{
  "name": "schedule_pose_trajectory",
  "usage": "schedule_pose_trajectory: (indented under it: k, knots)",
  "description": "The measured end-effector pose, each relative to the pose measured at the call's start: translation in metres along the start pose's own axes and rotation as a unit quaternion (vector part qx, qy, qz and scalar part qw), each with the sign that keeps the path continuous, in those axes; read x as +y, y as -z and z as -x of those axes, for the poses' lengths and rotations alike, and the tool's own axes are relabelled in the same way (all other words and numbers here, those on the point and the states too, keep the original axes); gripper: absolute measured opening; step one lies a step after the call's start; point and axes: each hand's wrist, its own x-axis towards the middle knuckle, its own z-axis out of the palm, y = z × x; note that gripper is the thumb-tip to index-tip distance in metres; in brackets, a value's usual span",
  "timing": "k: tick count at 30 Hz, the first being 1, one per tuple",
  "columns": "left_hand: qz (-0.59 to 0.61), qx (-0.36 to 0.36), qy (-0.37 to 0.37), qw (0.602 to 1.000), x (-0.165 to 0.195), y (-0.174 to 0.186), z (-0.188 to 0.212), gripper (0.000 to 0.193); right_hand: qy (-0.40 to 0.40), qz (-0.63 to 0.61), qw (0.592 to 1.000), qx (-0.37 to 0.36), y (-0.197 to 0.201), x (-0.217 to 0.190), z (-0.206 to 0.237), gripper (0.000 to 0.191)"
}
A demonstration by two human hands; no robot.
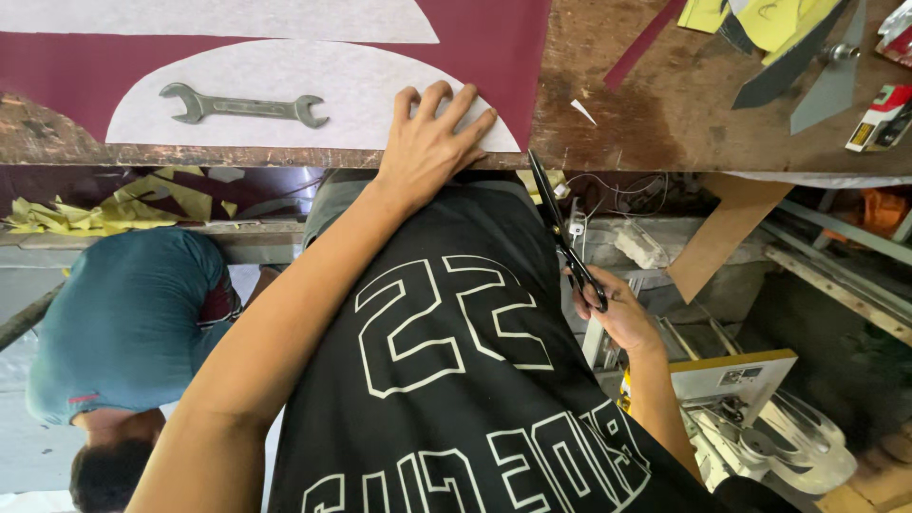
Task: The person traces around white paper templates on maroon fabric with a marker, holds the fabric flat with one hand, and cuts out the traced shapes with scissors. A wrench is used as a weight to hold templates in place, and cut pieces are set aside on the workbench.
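My left hand (432, 142) lies flat, fingers spread, on the near edge of a white half-oval pattern sheet (361, 90). The sheet rests on maroon fabric (494, 38) spread over a worn wooden table (665, 114). A grey double-ended wrench (242, 104) lies on the sheet, left of my hand. My right hand (617, 309) is below the table edge beside my black shirt and grips the handles of black scissors (560, 233). Their blades point up toward the table edge near the sheet's right corner.
Another person in a teal shirt (128, 318) crouches low at the left. Yellow scraps (760, 19), grey cut pieces (817, 66) and a small box (883, 119) lie at the table's far right. Shelves with scraps, boards and a machine (750, 418) sit under the table.
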Motion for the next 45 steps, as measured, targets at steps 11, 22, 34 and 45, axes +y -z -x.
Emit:
schedule_pose_trajectory:
  k: [11, 22, 34, 45]
  knots:
    - [-0.017, 0.016, 0.013, 1.0, 0.008, -0.011, 0.005, 0.051, -0.008, 0.015, 1.0, -0.007, 0.015, 0.018, -0.012, 0.041]
    - [-0.018, 0.03, 0.023, 0.999, 0.011, -0.018, 0.01, 0.047, 0.001, 0.024, 1.0, -0.007, 0.02, 0.011, -0.031, 0.043]
    - [-0.027, 0.047, 0.028, 0.998, 0.013, -0.021, 0.013, 0.041, 0.011, 0.045, 0.999, -0.008, 0.015, -0.012, -0.032, 0.05]
    - [-0.024, 0.044, 0.041, 0.998, 0.015, -0.018, 0.014, 0.043, 0.042, 0.088, 0.994, -0.047, 0.015, -0.033, -0.039, 0.048]
